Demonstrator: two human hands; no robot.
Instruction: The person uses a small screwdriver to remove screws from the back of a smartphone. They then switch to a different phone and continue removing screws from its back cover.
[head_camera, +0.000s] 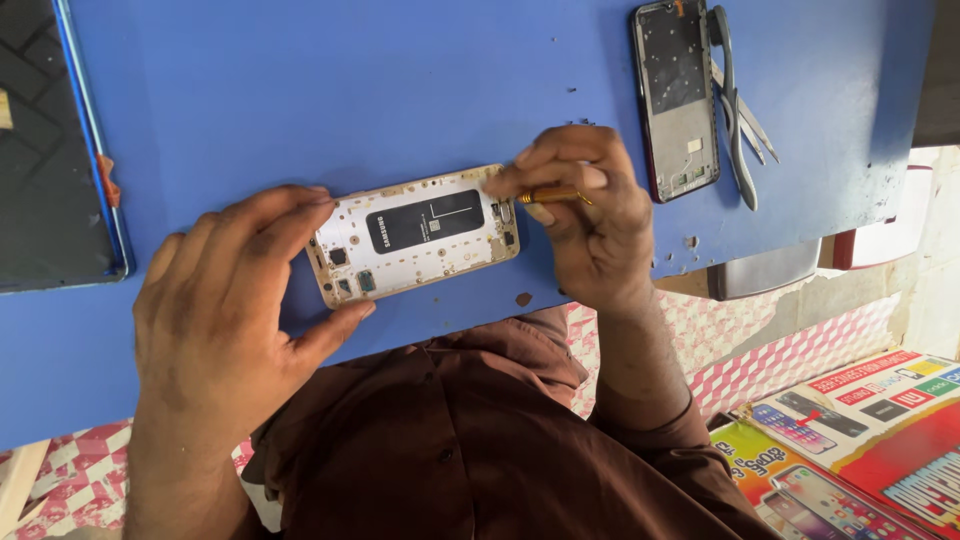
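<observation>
On the blue table (400, 70), centre of view: opened phone (415, 235), back cover off, lying flat, long axis roughly left-right and slightly tilted. White inner frame with gold edge, dark rectangular panel in the middle, small camera and sensor parts at its left end.

Left hand (230, 310): fingers spread around the phone's left end. Fingertips touch the upper left corner, thumb presses the lower left edge. Loose bracing clamp, not a full fist. Palm rests on the table just left of the phone.

Right hand (585, 205): fingers curled closed around a small screwdriver (552, 195) with a gold-orange handle, pinched between thumb and fingertips. Hand sits at the phone's right end, over its upper right corner. The tip is hidden by the fingers, so contact with the phone cannot be confirmed.

Further back on the table, upper right: second phone frame (678, 100), dark, gutted, lying lengthwise away from the viewer, well apart from the opened phone. Just right of it: grey curved tool (735, 110) and metal tweezers (752, 125), close together, appear overlapping.

Far left: dark tablet (50, 150) with a blue edge, partly out of frame.

Small dark specks scattered on the table, one reddish spot just below the phone.

Near edge of view: the person's brown shirt (450, 440). Bottom right: colourful printed posters (860, 440) showing phones. Pink-and-white patterned surface (780, 360) under the table edge.
</observation>
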